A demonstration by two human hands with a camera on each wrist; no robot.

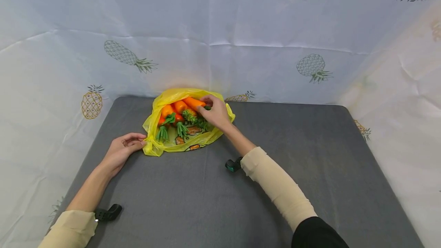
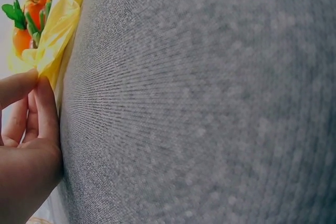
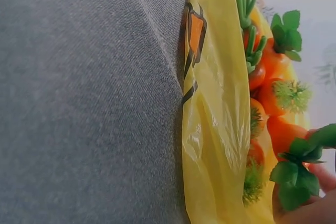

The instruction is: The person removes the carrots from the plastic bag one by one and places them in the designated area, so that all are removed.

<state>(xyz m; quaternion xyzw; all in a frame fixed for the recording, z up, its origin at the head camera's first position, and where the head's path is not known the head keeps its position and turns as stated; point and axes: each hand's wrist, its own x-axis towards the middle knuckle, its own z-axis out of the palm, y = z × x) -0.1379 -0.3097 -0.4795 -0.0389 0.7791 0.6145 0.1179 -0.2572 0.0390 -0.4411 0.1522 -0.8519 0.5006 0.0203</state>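
Our left hand (image 1: 118,151) pinches the edge of this yellow plastic bag (image 1: 154,145), and our right hand (image 1: 218,116) grips a leafy-topped carrot (image 1: 194,103)!

The thin yellow plastic bag (image 3: 218,119) is glossy and smooth, puckered into shiny creases. The tapered orange carrot (image 1: 194,103) looks like smooth plastic with a soft sheen; the broad flat green leaves (image 3: 293,179) look smooth and only slightly shiny, while the bristly green tuft (image 3: 292,95) looks rough. The dark grey cloth-covered surface (image 1: 206,194) is matt, with a fine ribbed texture (plainest in the wrist views). The white pineapple-printed cloth backdrop (image 1: 241,14) is creased and faintly lustrous. The cream fabric sleeve (image 1: 280,190) looks matt.
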